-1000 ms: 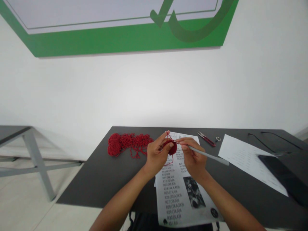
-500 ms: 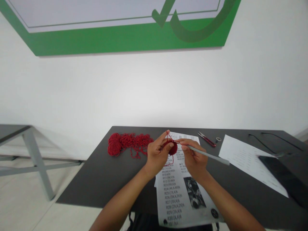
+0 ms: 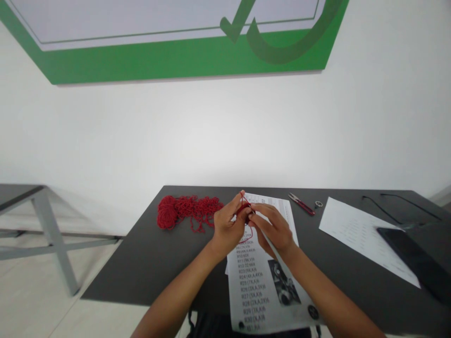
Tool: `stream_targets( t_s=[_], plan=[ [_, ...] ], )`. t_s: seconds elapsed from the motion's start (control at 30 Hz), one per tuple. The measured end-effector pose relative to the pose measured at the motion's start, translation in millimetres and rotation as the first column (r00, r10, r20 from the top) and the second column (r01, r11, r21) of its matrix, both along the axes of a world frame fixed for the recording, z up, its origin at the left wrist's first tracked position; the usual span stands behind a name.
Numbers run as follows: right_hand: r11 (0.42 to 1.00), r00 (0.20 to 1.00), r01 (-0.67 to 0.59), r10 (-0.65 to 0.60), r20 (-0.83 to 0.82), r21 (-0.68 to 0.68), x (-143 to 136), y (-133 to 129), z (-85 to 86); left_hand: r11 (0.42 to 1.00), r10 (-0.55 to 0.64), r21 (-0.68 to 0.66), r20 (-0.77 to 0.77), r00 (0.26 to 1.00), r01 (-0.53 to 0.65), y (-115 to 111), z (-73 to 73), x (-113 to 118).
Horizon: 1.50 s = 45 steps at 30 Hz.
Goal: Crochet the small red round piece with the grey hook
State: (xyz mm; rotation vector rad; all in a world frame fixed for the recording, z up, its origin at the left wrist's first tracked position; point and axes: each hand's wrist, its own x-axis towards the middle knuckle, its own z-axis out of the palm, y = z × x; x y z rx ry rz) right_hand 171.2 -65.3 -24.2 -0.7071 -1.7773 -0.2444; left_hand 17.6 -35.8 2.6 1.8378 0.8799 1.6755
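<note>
My left hand point(image 3: 229, 220) is closed on a small red crochet piece point(image 3: 243, 209), with red yarn running up over its raised index finger. My right hand point(image 3: 275, 227) grips a grey-handled crochet hook point(image 3: 274, 248), whose handle slants down under the palm. Both hands meet at the piece, and their fingers cover most of it and the hook's tip. A loose strand hangs below the piece over a printed pattern sheet point(image 3: 253, 291). Left of my hands lies a ball of red yarn point(image 3: 167, 212) with a crinkled heap of yarn point(image 3: 199, 209) beside it.
Red-handled thread snips point(image 3: 302, 204) and a small ring point(image 3: 318, 204) lie at the back right of the dark table point(image 3: 141, 263). Farther right are a white paper sheet point(image 3: 352, 225), a black phone point(image 3: 412, 258) and eyeglasses point(image 3: 391, 213). Another table point(image 3: 45, 220) stands at left.
My right hand has moved left, closer against the left hand, and the hook has swung steeper, its handle now mostly behind the hand. The red piece is more covered by fingers.
</note>
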Motion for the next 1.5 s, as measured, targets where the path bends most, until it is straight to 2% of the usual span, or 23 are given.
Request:
stream_targets(
  t_s=[0.13,0.33,0.47,0.57,0.67,0.73,0.9,1.03,1.17,1.23,1.3,1.4,1.5],
  plan=[
    [0.997,0.995,0.07,-0.071,0.067,0.029,-2,-1,-0.3,0.999,0.007,0.042,-0.035,0.999,-0.006,2,-4.2,-1],
    [0.991,0.991,0.131,-0.13,-0.033,0.025,-6,-1,1.7,1.0,-0.025,0.003,-0.035,0.999,0.025,1,-7.7,0],
    [0.983,0.985,0.166,-0.169,0.037,0.085,-5,0,-1.8,0.982,-0.075,-0.166,0.098,0.992,0.09,-3,-6.0,4],
    [0.979,0.982,0.176,-0.182,0.043,0.106,-3,1,-3.8,0.94,-0.126,-0.277,0.255,0.959,0.197,-6,-8.7,9],
    [0.976,0.982,0.18,-0.185,0.029,0.123,-2,3,-5.2,0.889,-0.187,-0.334,0.359,0.914,0.313,-5,-16.2,12],
    [0.974,0.981,0.189,-0.193,0.024,0.129,-2,4,-6.4,0.87,-0.189,-0.351,0.411,0.892,0.346,-4,-21.6,15],
    [0.966,0.975,0.215,-0.222,0.031,0.143,-1,7,-8.9,0.865,-0.146,-0.382,0.432,0.89,0.327,-3,-28.4,19],
    [0.96,0.969,0.24,-0.247,0.027,0.146,0,7,-3.8,0.827,-0.174,-0.385,0.517,0.838,0.409,-2,-29.9,21],
    [0.986,0.983,0.167,-0.165,-0.084,0.016,1,4,6.4,0.8,-0.231,-0.376,0.526,0.818,0.468,2,-27.1,18],
    [0.992,0.985,0.082,-0.095,-0.147,-0.091,2,3,10.6,0.812,-0.259,-0.367,0.47,0.844,0.454,5,-23.4,13],
    [0.987,0.981,0.009,-0.04,-0.192,-0.162,2,3,13.3,0.864,-0.249,-0.331,0.373,0.894,0.379,8,-19.1,8],
    [0.981,0.979,-0.024,-0.016,-0.204,-0.194,2,6,14.2,0.962,-0.14,-0.211,0.156,0.978,0.172,13,-13.9,0],
    [0.988,0.989,0.036,-0.056,-0.138,-0.148,-1,8,12.1,0.998,0.002,-0.06,-0.034,0.999,-0.004,18,-12.7,-4]
  ],
)
